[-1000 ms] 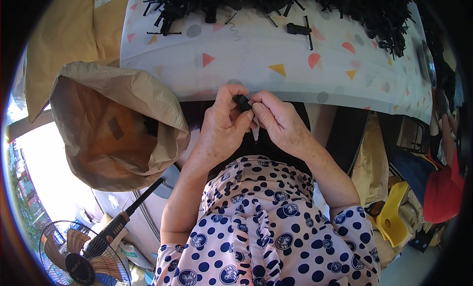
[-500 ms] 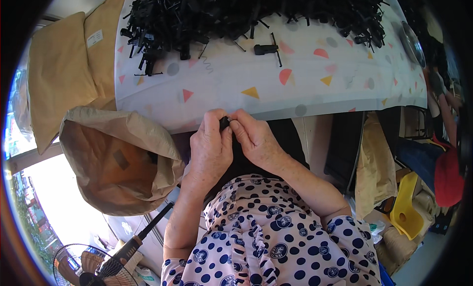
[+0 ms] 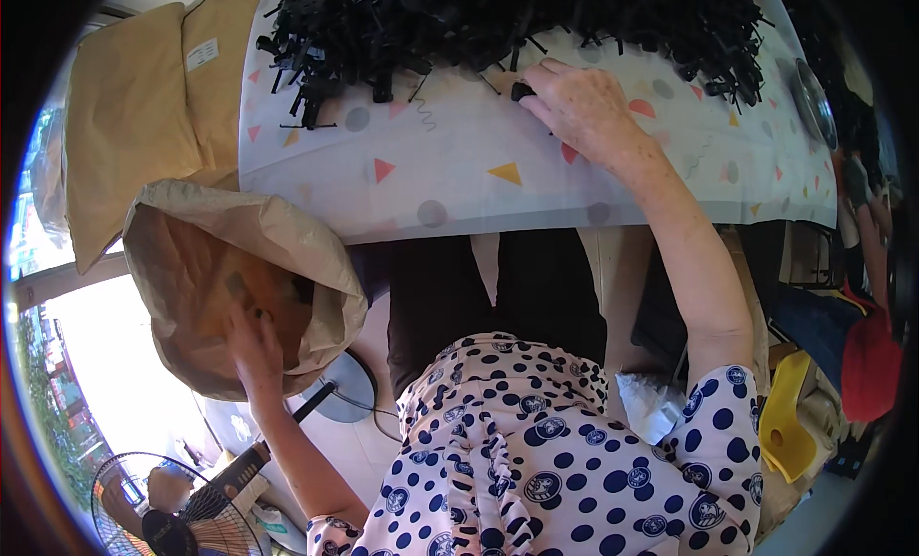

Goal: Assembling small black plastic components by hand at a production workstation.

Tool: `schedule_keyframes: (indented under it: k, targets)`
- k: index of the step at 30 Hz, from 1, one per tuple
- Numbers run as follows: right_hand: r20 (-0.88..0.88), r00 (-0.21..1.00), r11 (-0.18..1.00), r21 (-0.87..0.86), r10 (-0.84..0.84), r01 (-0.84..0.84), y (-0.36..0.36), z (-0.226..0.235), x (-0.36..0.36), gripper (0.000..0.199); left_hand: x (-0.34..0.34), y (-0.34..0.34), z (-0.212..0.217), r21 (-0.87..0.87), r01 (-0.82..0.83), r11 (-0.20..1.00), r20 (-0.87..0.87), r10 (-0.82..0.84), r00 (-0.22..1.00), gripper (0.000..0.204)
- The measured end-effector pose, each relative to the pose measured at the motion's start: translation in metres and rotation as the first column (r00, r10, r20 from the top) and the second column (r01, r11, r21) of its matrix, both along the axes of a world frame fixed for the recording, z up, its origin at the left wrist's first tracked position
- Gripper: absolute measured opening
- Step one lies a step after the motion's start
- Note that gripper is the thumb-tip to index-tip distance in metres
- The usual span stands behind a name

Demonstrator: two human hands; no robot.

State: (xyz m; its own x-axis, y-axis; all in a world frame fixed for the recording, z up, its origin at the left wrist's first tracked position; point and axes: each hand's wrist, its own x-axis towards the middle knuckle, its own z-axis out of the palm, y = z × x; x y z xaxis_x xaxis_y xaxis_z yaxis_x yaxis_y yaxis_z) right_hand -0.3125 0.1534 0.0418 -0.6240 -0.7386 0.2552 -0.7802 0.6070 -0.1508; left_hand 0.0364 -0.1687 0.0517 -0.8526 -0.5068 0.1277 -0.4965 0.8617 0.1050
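My left hand (image 3: 255, 350) reaches into the open brown paper bag (image 3: 330, 307), its fingers curled around a small black plastic piece (image 3: 264, 315) near the tips. Over the table, my right hand (image 3: 586, 106) pinches a black plastic part (image 3: 522, 91) lying apart from the others; the fingers hide most of it. Just beyond, a large heap of similar black plastic parts (image 3: 431, 29) with thin stems covers the far side of the table (image 3: 440, 178).
Flat brown paper sacks (image 3: 129, 115) stand at the far left. A fan (image 3: 172, 518) is at the lower left. On the right are a round metal dish (image 3: 814, 101) at the table edge, a yellow plastic chair (image 3: 790, 417) and a clear plastic bag (image 3: 646, 403).
My hands were together at the table's near edge around a small black piece. The left has moved into the paper bag; the right has reached forward onto the loose black part.
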Motion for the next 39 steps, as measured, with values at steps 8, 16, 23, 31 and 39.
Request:
schedule_keyframes:
  k: [8,16,23,31,39]
  targets:
    - [0.876,0.323,0.753,-0.475,0.358,0.455,-0.040,0.009,0.112,0.017,-0.108,0.143,0.017,0.854,0.316,0.414,-0.356,0.021,0.934,0.073]
    - [0.885,0.109,0.703,-0.430,0.453,0.566,-0.039,-0.004,0.150,0.016,-0.113,0.137,-0.001,0.918,0.380,0.110,-0.378,-0.047,0.925,0.060]
    - [0.864,0.189,0.689,-0.489,0.466,0.536,-0.032,-0.003,0.159,0.039,-0.114,0.149,-0.008,0.930,0.366,-0.037,-0.353,0.190,0.916,0.037]
    - [0.847,0.322,0.735,-0.529,0.424,0.425,-0.024,-0.003,0.161,0.040,-0.119,0.158,-0.019,0.871,0.425,0.248,-0.451,0.056,0.891,0.038]
    - [0.860,0.324,0.739,-0.506,0.393,0.446,-0.018,-0.009,0.158,0.035,-0.129,0.175,-0.010,0.831,0.380,0.406,-0.431,0.037,0.902,0.039]
